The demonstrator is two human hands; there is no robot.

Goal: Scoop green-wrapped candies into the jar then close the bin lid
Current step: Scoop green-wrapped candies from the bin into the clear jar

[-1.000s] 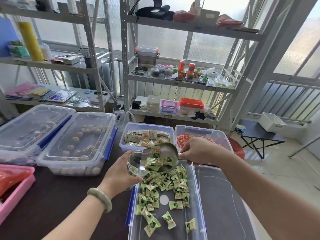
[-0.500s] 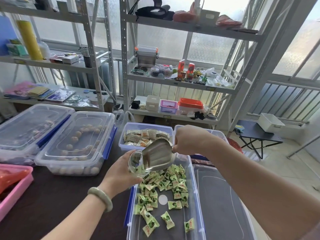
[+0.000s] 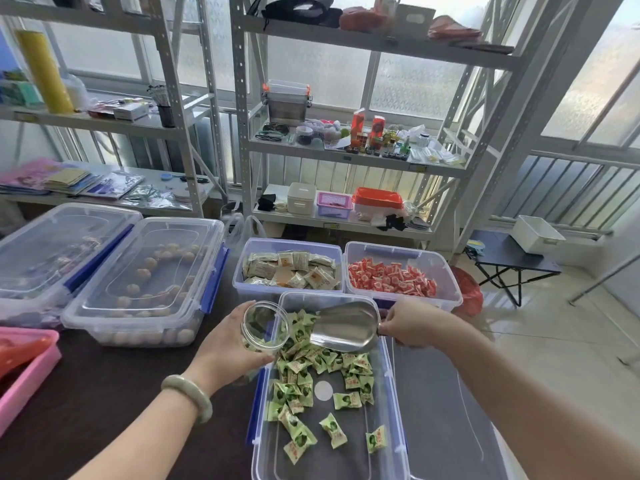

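My left hand [image 3: 227, 344] grips a clear plastic jar [image 3: 265, 325], tilted with its mouth toward the right, over the far left corner of an open clear bin [image 3: 389, 386]. A few green-wrapped candies show inside the jar. Many more green-wrapped candies [image 3: 311, 372] lie loose in the bin. My right hand [image 3: 414, 323] holds the handle of a metal scoop [image 3: 344, 327], which is level, looks empty and sits just right of the jar. The bin's lid [image 3: 446, 420] lies flat to the right of the bin.
Behind the open bin stand a bin of beige packets [image 3: 291, 270] and a bin of red-wrapped candies [image 3: 391, 278]. Two lidded bins [image 3: 142, 282] lie at the left, a pink tray [image 3: 24, 372] at the left edge. Metal shelving stands behind the table.
The scoop was tipped up against the jar's mouth and its candies slid in. Now it has dropped back, level and empty, to the right of the jar.
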